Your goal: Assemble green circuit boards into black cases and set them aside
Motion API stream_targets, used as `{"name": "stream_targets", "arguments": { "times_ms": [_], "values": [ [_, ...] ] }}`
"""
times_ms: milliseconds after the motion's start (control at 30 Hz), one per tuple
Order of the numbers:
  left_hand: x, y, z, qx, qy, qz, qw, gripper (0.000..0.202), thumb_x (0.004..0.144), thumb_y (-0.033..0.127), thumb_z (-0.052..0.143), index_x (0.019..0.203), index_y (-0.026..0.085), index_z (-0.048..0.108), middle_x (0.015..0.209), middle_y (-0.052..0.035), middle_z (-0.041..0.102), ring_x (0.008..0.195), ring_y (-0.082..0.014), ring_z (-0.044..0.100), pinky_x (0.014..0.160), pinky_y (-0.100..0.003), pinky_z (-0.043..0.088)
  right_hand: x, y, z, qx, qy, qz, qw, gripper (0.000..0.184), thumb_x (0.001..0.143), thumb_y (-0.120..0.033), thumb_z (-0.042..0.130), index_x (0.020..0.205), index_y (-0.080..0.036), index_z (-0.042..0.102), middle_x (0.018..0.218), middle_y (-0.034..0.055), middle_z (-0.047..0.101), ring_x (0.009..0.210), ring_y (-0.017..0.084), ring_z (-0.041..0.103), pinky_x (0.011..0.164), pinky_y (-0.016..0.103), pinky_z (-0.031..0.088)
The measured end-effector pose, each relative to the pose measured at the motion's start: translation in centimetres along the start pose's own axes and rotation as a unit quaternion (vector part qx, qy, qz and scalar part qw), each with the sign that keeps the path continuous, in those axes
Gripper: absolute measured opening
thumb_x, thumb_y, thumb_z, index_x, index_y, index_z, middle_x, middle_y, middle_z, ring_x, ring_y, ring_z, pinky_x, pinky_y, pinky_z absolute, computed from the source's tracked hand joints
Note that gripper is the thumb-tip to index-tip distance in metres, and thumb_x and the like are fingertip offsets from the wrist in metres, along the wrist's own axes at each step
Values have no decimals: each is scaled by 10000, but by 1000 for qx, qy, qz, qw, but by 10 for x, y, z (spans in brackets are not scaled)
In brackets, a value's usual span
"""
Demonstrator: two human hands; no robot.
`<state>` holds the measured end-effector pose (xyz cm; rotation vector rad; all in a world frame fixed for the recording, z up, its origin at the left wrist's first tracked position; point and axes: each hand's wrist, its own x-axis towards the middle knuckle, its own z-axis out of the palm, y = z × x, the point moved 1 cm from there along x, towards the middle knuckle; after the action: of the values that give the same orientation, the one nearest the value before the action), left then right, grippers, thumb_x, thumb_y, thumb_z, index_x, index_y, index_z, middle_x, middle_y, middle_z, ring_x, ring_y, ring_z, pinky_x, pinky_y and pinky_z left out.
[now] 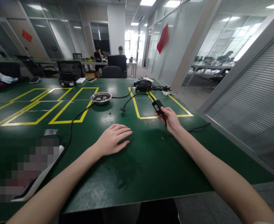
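My right hand (171, 119) holds a black power adapter (157, 106) with a pale label, raised above the green table (137, 174). A black cable runs from its far end and curves left to a plug (123, 109). Another length of cable hangs below the adapter beside my palm. My left hand (115, 139) is palm down over the table, fingers stretched out and holding nothing. Beyond it stands a round metal bowl (97, 101) with small metallic pieces inside.
Yellow tape outlines (65, 121) mark the table. A bundled black device (144, 85) lies at the back right. A partly blurred white-edged panel (61, 150) is at left, near a black cable (71, 127). Phones and chairs are farther back; several people sit beyond.
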<state>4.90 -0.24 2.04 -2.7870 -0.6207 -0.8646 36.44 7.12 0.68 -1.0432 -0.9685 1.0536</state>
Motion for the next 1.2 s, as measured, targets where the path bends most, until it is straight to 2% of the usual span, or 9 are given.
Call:
{"name": "stream_targets", "arguments": {
  "times_ms": [67, 167, 267, 367, 467, 733, 867, 1033, 1200],
  "values": [
    [-2, -2, 3, -20, -17, -14, 1000, 267, 1015, 292, 567, 1208, 166, 702, 1155, -112, 770, 1088, -239, 703, 927, -393, 582, 12, -2, -19, -45, 90, -73, 992, 500, 706, -558, 798, 800, -264, 405, 836, 14, 747, 653, 178, 695, 522, 252, 501],
    [-3, -4, 5, -33, -20, -28, 999, 234, 1017, 281, 557, 1134, 169, 726, 1133, -106, 773, 1072, -241, 705, 906, -395, 595, 19, -3, -41, -186, 177, -165, 952, 428, 747, -580, 707, 858, -262, 443, 886, 40, 736, 667, 191, 682, 584, 288, 520],
    [-4, -5, 6, -35, -20, -33, 999, 218, 1019, 273, 556, 1102, 169, 728, 1117, -96, 777, 1058, -238, 708, 894, -389, 596, 18, 0, -51, -386, 170, -190, 886, 329, 769, -520, 674, 881, -238, 547, 947, 76, 744, 740, 220, 672, 697, 332, 526],
    [-3, -5, 8, -42, -34, -36, 998, 203, 1013, 264, 565, 1091, 170, 728, 1074, -84, 780, 1013, -225, 714, 868, -368, 593, 16, 8, -52, -539, 115, -152, 820, 251, 770, -458, 688, 885, -243, 623, 950, 78, 756, 795, 262, 672, 716, 342, 491],
    [-3, -5, 8, -49, -45, -40, 997, 201, 1012, 267, 563, 1081, 176, 729, 1062, -78, 778, 999, -218, 712, 867, -356, 589, 19, 12, -54, -589, 118, -108, 792, 255, 792, -453, 676, 940, -246, 662, 930, 90, 751, 846, 296, 683, 719, 349, 482],
    [-4, -6, 9, -57, -50, -47, 996, 205, 1011, 265, 557, 1072, 173, 730, 1046, -75, 774, 987, -215, 708, 864, -352, 588, 27, -1, -93, -536, 343, -134, 760, 302, 804, -438, 656, 1009, -219, 686, 995, 132, 751, 924, 327, 688, 798, 395, 511],
    [-4, -6, 8, -60, -54, -56, 995, 211, 1010, 269, 555, 1069, 175, 734, 1039, -75, 773, 977, -214, 708, 853, -351, 589, 27, 4, -99, -559, 329, -117, 752, 323, 766, -403, 709, 1039, -230, 702, 965, 123, 758, 909, 335, 698, 806, 412, 520],
    [-4, -5, 7, -62, -56, -64, 994, 212, 1010, 274, 554, 1078, 181, 732, 1038, -73, 773, 979, -210, 709, 858, -344, 588, 33, 13, -106, -563, 295, -63, 770, 387, 657, -344, 786, 1017, -211, 736, 973, 126, 762, 905, 334, 698, 822, 431, 536],
    [-5, -6, 8, -62, -56, -61, 995, 212, 1008, 274, 557, 1080, 189, 736, 1030, -72, 773, 973, -205, 712, 853, -336, 590, 41, 13, -115, -539, 291, -60, 788, 358, 752, -378, 697, 1034, -166, 756, 987, 151, 761, 945, 335, 701, 869, 443, 542]
  ]
}}
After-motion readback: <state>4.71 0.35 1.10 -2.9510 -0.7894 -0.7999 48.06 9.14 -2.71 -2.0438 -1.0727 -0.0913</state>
